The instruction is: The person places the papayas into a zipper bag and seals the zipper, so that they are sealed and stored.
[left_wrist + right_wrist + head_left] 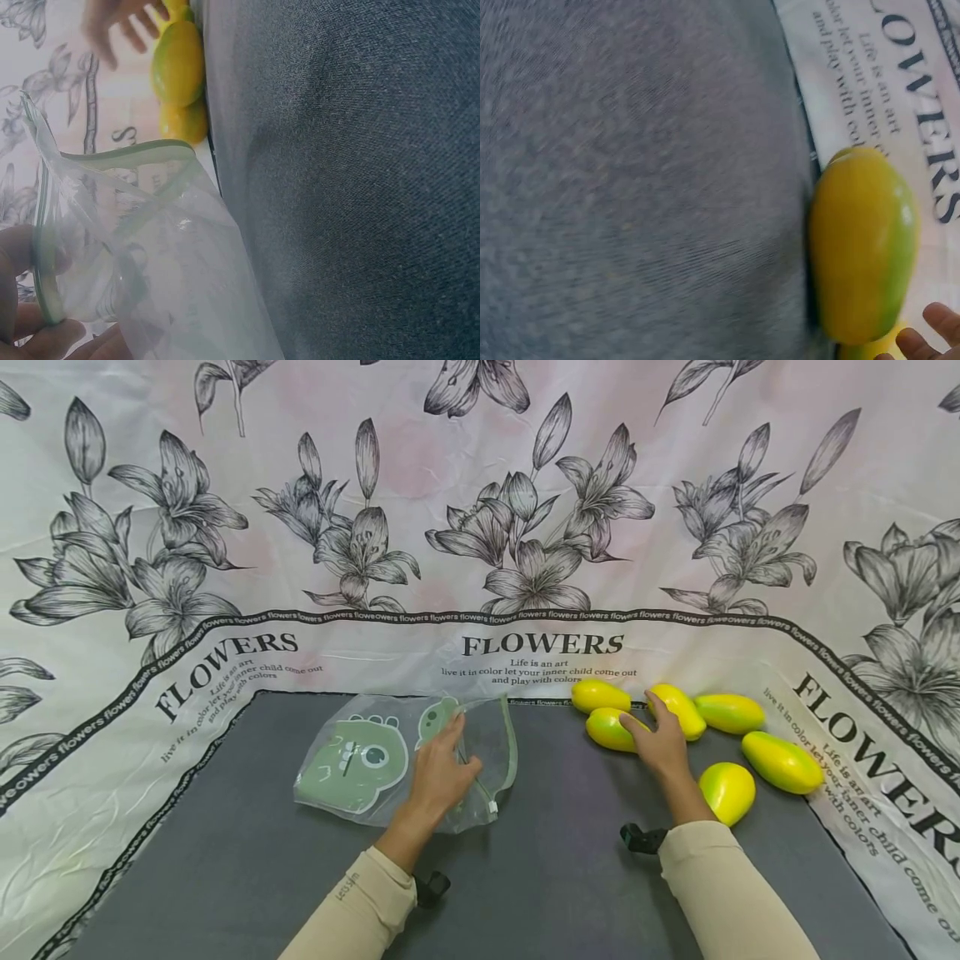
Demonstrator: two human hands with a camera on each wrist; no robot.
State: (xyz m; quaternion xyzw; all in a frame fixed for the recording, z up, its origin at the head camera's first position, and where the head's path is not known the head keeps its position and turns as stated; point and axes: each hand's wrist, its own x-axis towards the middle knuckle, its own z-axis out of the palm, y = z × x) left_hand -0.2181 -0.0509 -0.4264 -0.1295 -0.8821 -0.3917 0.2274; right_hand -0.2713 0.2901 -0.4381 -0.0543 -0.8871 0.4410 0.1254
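A clear zip bag with a green cartoon print and a green zip edge lies on the grey table, left of the middle. My left hand holds it near the mouth; in the left wrist view the fingers pinch the green edge and the mouth gapes. Over the yellow-green mangoes on the right hovers my right hand, thumb and fingers spread. One mango is beside its thumb, another by its fingertips. A mango fills part of the right wrist view, close to the fingertips.
More mangoes lie around the right hand: one at the back edge, one at the far right and one by the right wrist. A flower-printed cloth rises behind the grey table.
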